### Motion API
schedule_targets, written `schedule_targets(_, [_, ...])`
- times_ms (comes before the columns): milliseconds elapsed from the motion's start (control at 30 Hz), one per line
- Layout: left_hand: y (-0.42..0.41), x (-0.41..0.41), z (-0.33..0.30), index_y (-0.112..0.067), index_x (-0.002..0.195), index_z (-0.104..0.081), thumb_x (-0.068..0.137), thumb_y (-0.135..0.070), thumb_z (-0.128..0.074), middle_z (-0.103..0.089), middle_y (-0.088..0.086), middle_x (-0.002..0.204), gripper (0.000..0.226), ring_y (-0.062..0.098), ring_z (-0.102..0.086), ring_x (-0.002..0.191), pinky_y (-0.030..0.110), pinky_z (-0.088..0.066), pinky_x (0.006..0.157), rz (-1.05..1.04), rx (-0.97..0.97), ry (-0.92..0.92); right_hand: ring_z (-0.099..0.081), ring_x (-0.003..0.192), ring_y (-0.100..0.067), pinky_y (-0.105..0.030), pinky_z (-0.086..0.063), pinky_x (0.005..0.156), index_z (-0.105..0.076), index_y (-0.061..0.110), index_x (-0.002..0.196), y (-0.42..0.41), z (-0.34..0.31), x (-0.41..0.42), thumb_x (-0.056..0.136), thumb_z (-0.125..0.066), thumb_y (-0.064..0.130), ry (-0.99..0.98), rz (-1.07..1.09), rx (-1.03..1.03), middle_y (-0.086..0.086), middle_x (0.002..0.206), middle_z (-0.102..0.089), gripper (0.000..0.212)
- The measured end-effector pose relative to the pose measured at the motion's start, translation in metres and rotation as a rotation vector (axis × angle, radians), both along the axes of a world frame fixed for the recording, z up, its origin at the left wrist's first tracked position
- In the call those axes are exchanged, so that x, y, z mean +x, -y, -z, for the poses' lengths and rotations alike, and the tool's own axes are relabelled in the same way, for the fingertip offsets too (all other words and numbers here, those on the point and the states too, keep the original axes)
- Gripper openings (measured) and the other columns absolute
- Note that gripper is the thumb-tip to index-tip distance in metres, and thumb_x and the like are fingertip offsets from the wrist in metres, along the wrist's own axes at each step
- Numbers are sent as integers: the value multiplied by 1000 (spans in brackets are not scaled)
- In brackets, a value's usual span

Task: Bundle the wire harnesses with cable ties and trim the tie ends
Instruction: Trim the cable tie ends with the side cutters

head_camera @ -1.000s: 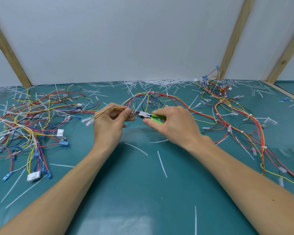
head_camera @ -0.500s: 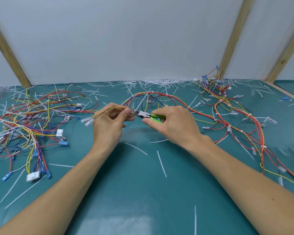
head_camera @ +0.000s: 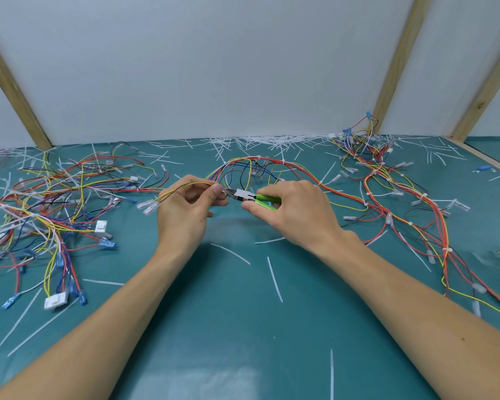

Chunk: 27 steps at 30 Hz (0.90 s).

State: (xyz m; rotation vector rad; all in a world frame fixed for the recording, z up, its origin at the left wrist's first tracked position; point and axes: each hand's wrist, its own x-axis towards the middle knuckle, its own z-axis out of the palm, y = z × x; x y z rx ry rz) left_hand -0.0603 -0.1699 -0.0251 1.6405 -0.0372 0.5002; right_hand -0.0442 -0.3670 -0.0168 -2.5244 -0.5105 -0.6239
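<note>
Two hands at one trim point, holding almost exactly as a second ago.

Left hand [head_camera: 185,210] pinching a yellow-and-dark wire pair [head_camera: 182,187] of the harness [head_camera: 272,166], which arches just beyond both hands; right hand [head_camera: 295,212] clenched round the green handles of the flush cutters [head_camera: 243,195], nose pressed against the left fingertips. Barely any shift across the last second, only a slight settling of the grip, suggesting a cut lined up but not visibly made; tie end itself too small to make out. Loose unbundled wires [head_camera: 49,203] piled well out to the left, tied harnesses [head_camera: 393,192] off to the right, white offcuts [head_camera: 274,280] scattered on the green mat [head_camera: 243,327] beneath the wrists.
</note>
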Motion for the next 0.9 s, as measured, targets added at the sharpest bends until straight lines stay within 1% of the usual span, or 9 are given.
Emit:
schedule_targets(100, [0, 0, 0, -13, 87, -68, 95, -17, -70, -77, -3, 79, 8, 14, -77, 78, 20, -54, 55, 4, -1, 3, -50, 70, -19, -33, -33, 61, -76, 30, 85, -1, 1, 0, 89, -61, 69, 5, 8, 11, 7, 64, -55, 42])
schedule_targets(167, [-1, 0, -1, -13, 88, -68, 95, -17, -69, -77, -3, 79, 8, 14, -77, 78, 22, -54, 54, 3, -4, 7, -49, 67, -18, -32, -33, 59, -70, 29, 78, -2, 2, 0, 90, -61, 69, 8, 19, 41, 7, 61, -55, 42])
schedule_targets(333, [0, -2, -2, -20, 87, -67, 95, -16, -68, -77, -1, 83, 9, 16, -76, 78, 18, -52, 57, 39, 18, 36, -44, 56, -11, -35, -34, 56, -53, 20, 71, -2, 1, 4, 94, -59, 63, -8, 63, 286, 7, 52, -43, 49])
schedule_targets(400, [3, -3, -1, -19, 86, -70, 93, -14, -72, -76, -1, 81, 8, 18, -75, 77, 15, -49, 63, 78, 108, 94, -40, 56, -14, -37, -32, 57, -48, 19, 69, -1, 0, 6, 96, -58, 62, -45, 76, 407, 6, 54, -42, 52])
schedule_targets(500, [10, -7, 2, -19, 86, -76, 87, -12, -78, -74, -5, 79, 7, 18, -72, 71, 19, -49, 64, 224, 263, 157, -33, 54, -13, -36, -28, 57, -45, 16, 66, 2, -1, 12, 93, -64, 61, -159, 74, 599, 9, 53, -36, 55])
schedule_targets(600, [16, -10, 6, -24, 88, -78, 82, -21, -83, -74, -14, 77, 9, 10, -72, 70, 11, -42, 60, 288, 432, 187, -27, 51, -11, -34, -25, 55, -44, 19, 61, 7, 2, 16, 88, -72, 57, -261, 86, 630, 11, 48, -30, 55])
schedule_targets(667, [17, -11, 8, -29, 92, -78, 81, -22, -84, -74, -19, 80, 14, 5, -71, 73, 6, -38, 61, 319, 530, 175, -27, 51, -12, -34, -25, 55, -49, 12, 59, 9, 5, 17, 87, -74, 54, -311, 91, 596, 11, 46, -28, 57])
schedule_targets(767, [18, -12, 10, -35, 97, -77, 83, -29, -80, -74, -25, 90, 15, 2, -70, 81, 8, -38, 63, 373, 595, 121, -29, 55, -16, -35, -26, 58, -56, -3, 70, 6, 8, 18, 88, -75, 48, -338, 76, 579, 6, 52, -31, 57])
schedule_targets(900, [20, -13, 10, -40, 103, -76, 86, -44, -70, -74, -22, 92, 19, 3, -64, 71, 20, -39, 60, 393, 645, 104, -38, 58, -15, -34, -35, 61, -70, 4, 75, 1, 9, 17, 88, -74, 33, -320, 55, 597, -6, 57, -50, 31])
